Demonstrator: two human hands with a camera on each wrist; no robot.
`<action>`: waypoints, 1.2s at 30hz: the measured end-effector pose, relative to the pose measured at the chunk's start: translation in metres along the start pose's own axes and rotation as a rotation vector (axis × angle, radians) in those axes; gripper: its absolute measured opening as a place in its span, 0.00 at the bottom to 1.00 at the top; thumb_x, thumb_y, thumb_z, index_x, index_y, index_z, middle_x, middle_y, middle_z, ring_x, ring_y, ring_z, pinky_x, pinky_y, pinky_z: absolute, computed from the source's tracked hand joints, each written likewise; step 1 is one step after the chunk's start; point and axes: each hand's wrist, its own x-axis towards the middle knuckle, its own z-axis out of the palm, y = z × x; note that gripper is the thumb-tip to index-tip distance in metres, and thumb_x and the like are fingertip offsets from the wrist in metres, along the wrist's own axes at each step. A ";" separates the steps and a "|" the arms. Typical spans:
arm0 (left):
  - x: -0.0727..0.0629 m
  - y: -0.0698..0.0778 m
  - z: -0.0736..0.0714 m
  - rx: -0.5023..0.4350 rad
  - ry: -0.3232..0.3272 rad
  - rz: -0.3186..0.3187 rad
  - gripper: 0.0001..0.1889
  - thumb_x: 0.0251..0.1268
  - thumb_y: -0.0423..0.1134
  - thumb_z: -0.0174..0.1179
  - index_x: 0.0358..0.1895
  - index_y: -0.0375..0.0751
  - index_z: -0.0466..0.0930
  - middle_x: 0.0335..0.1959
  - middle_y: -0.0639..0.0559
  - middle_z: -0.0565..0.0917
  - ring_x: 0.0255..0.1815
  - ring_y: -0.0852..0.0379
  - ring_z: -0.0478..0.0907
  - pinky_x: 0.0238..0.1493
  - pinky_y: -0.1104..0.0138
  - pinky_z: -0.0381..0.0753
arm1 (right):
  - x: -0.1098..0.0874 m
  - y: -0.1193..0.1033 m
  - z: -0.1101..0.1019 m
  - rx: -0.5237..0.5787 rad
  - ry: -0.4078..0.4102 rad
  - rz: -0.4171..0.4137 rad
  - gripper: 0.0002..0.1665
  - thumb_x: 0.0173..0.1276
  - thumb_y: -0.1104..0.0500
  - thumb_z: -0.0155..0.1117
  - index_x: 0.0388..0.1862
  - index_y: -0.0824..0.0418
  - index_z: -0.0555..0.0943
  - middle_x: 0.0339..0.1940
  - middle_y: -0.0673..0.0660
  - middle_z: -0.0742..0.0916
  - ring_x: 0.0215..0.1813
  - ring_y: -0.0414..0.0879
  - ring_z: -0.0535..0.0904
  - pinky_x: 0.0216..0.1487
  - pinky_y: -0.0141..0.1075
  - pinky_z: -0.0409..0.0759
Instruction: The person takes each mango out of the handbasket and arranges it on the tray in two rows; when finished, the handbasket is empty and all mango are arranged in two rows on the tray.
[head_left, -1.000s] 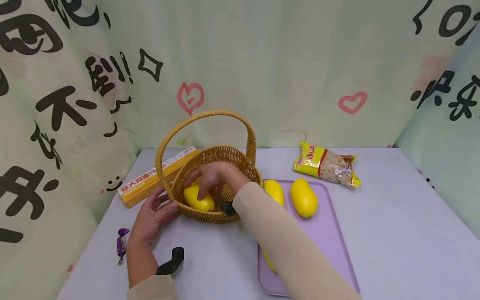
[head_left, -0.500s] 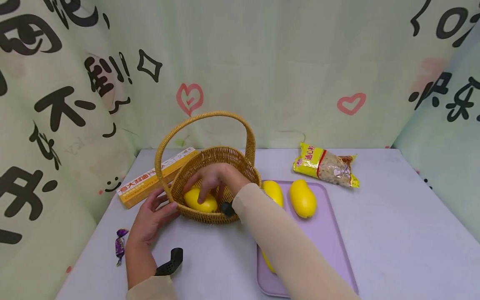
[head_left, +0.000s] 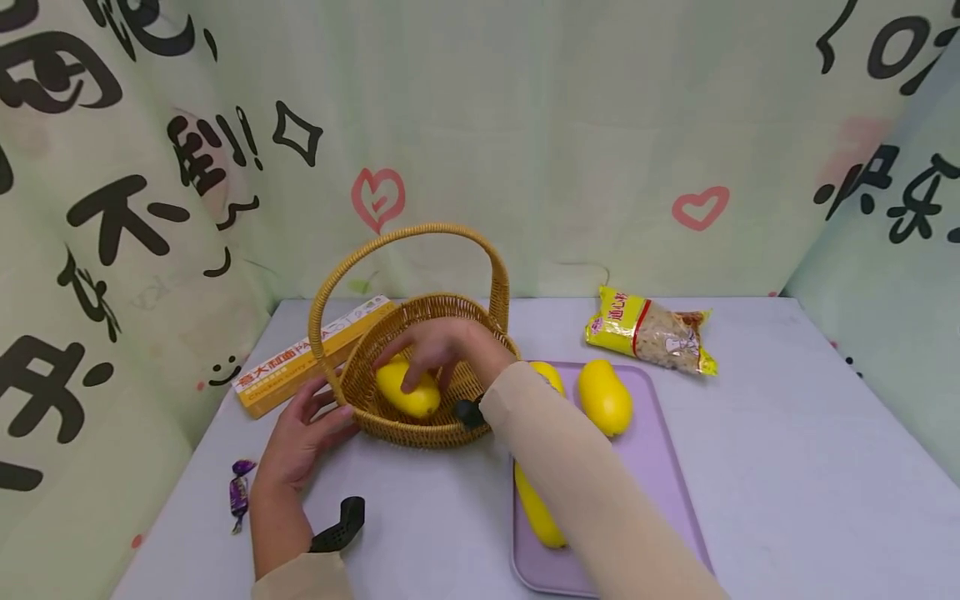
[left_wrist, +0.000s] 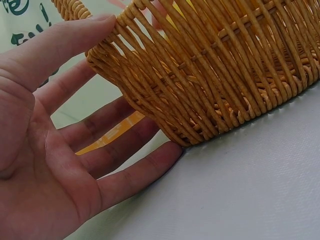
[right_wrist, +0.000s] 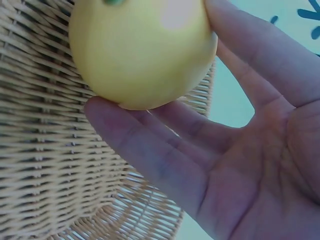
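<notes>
A yellow mango [head_left: 408, 388] with a green stem end is inside the wicker basket [head_left: 423, 433]. My right hand [head_left: 448, 346] reaches over the basket's rim and grips it, thumb and fingers on opposite sides. In the right wrist view the mango [right_wrist: 142, 50] overlaps the woven wall. My left hand [head_left: 306, 433] touches the basket's left side with spread, fairly straight fingers. The left wrist view has the thumb at the rim and the little finger low by the base of the basket [left_wrist: 215, 75]. Several more mangoes [head_left: 604, 398] lie on the purple tray [head_left: 652, 467], partly hidden by my right sleeve.
Behind the basket, to the left, lies an orange-and-white box [head_left: 307, 358]. A purple-wrapped candy [head_left: 238, 496] is left of my left forearm. At the back right rests a yellow snack bag [head_left: 651, 330]. The basket's tall handle [head_left: 442, 228] arches over my right hand.
My right hand has shifted slightly up and to the right inside the basket, and the mango has moved with it. The left hand stays at the basket's side.
</notes>
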 end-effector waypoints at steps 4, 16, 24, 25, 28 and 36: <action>-0.001 0.001 0.001 0.009 -0.003 0.001 0.40 0.74 0.40 0.65 0.83 0.57 0.54 0.79 0.44 0.63 0.72 0.48 0.72 0.65 0.58 0.82 | -0.012 0.002 -0.004 -0.005 0.035 -0.046 0.34 0.71 0.62 0.69 0.73 0.42 0.77 0.81 0.55 0.68 0.64 0.52 0.77 0.53 0.47 0.90; -0.001 -0.002 0.003 0.002 -0.008 -0.004 0.40 0.74 0.39 0.64 0.83 0.57 0.54 0.80 0.44 0.62 0.76 0.44 0.67 0.67 0.55 0.80 | -0.048 0.006 -0.012 -0.051 0.101 -0.106 0.33 0.70 0.60 0.71 0.71 0.38 0.78 0.72 0.57 0.76 0.66 0.52 0.75 0.52 0.47 0.90; -0.001 -0.001 0.005 0.002 -0.001 -0.008 0.40 0.74 0.40 0.64 0.83 0.58 0.54 0.79 0.45 0.62 0.77 0.45 0.64 0.66 0.57 0.82 | -0.071 0.008 -0.015 -0.074 0.128 -0.128 0.33 0.71 0.59 0.70 0.72 0.39 0.77 0.64 0.55 0.79 0.55 0.50 0.80 0.48 0.41 0.89; -0.001 0.000 0.005 0.004 0.002 -0.009 0.40 0.74 0.40 0.64 0.83 0.58 0.54 0.79 0.45 0.62 0.77 0.45 0.65 0.65 0.58 0.82 | -0.073 0.008 -0.015 -0.074 0.128 -0.129 0.33 0.71 0.59 0.70 0.73 0.39 0.77 0.62 0.56 0.79 0.54 0.50 0.80 0.47 0.41 0.89; -0.001 0.000 0.004 0.010 0.008 -0.014 0.41 0.74 0.40 0.65 0.83 0.58 0.54 0.79 0.46 0.63 0.76 0.46 0.65 0.64 0.59 0.83 | -0.080 0.009 -0.016 -0.063 0.125 -0.131 0.33 0.72 0.59 0.70 0.73 0.39 0.76 0.62 0.57 0.79 0.52 0.50 0.81 0.48 0.42 0.89; -0.003 0.000 0.001 0.018 -0.002 -0.015 0.42 0.73 0.43 0.66 0.83 0.58 0.53 0.79 0.46 0.61 0.75 0.47 0.66 0.64 0.60 0.83 | -0.099 0.016 -0.015 -0.039 0.130 -0.147 0.33 0.72 0.57 0.70 0.72 0.35 0.76 0.71 0.56 0.74 0.57 0.49 0.79 0.50 0.45 0.89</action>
